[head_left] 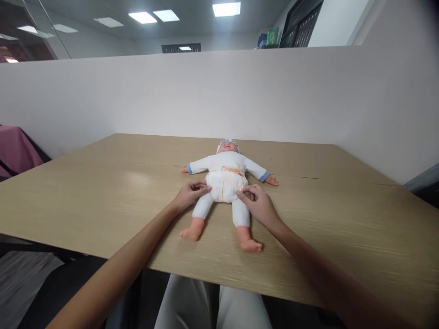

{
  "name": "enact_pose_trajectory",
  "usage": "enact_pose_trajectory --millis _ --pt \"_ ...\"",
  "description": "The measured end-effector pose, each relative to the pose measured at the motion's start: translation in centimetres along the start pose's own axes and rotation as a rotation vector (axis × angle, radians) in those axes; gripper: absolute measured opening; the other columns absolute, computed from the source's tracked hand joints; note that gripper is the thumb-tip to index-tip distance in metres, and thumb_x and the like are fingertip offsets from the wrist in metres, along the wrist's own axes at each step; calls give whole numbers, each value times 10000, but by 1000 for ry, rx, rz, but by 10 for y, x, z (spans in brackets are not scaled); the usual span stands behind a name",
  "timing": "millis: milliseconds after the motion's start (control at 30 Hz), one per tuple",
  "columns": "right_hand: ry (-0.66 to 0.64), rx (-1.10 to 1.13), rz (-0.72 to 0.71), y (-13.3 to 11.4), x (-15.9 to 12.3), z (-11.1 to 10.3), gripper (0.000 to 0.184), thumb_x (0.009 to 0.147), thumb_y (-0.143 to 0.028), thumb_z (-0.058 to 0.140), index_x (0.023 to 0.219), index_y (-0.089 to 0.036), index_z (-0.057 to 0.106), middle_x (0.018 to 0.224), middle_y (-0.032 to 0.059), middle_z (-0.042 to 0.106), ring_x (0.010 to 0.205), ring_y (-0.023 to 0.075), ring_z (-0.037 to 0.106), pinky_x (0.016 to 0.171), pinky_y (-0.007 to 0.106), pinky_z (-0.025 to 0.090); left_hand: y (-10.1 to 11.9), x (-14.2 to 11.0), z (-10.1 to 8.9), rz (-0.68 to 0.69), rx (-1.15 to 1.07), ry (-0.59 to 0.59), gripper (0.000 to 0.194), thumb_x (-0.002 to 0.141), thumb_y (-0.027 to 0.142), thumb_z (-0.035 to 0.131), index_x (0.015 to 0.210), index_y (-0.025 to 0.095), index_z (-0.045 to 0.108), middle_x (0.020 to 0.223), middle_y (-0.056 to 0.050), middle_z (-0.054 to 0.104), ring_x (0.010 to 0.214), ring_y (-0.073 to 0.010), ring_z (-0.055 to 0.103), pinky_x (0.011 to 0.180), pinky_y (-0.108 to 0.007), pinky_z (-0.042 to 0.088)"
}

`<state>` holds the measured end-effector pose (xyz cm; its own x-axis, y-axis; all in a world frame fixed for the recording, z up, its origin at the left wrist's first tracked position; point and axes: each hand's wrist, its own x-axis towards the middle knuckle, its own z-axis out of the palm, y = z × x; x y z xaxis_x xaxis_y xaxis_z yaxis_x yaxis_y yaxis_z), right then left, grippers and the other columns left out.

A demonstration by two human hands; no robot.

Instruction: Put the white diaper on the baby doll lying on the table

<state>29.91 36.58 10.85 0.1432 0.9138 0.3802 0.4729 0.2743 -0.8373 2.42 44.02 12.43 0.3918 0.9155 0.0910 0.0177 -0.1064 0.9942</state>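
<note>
A baby doll (230, 159) in a white outfit with blue cuffs and a patterned cap lies on its back, arms spread, feet toward me. Around its hips is a white diaper (222, 186) with an orange printed band at the waist. My left hand (190, 194) pinches the diaper's edge by the hip on the left of the view. At the opposite side, my right hand (258, 201) has thumb and fingers closed on the other edge near the leg opening. The fingertips partly cover both edges.
The doll rests on a wide wooden table (137, 205) with thin seams across it. A white partition wall (219, 96) rises behind. Pink cloth (17, 148) hangs at the far left, and a dark chair (65, 292) stands below the near edge.
</note>
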Motion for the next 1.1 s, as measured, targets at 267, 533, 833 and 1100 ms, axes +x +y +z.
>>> enact_pose_trajectory --millis 267,533,833,1100 --pt "9 -28 32 -6 -14 -30 430 995 -641 639 973 -221 727 788 25 692 689 194 601 653 319 474 -5 -2 -9 141 293 182 429 921 616 751 1032 201 751 1032 -50 768 829 -185 631 787 -324 515" --pt "290 -675 -375 73 41 -62 499 981 -503 637 1363 -183 622 1310 186 697 1200 376 615 1062 541 457 -18 51 -39 397 910 453 423 976 418 669 1337 205 618 1452 -154 630 1392 -348 483 1255 -522 305" --pt "111 -767 -275 98 108 -45 541 982 -628 647 1333 -217 679 1208 143 765 1108 382 682 989 507 472 -23 106 -44 362 1338 349 485 956 406 647 1384 180 607 1394 -164 703 1308 -399 561 1079 -535 408" --pt "82 -586 -286 104 108 -42 510 1024 -631 614 1309 -215 683 1231 138 765 1087 350 707 953 457 526 -20 116 -41 293 1403 312 458 952 412 614 1347 180 633 1261 -161 757 1201 -406 624 1002 -518 421"
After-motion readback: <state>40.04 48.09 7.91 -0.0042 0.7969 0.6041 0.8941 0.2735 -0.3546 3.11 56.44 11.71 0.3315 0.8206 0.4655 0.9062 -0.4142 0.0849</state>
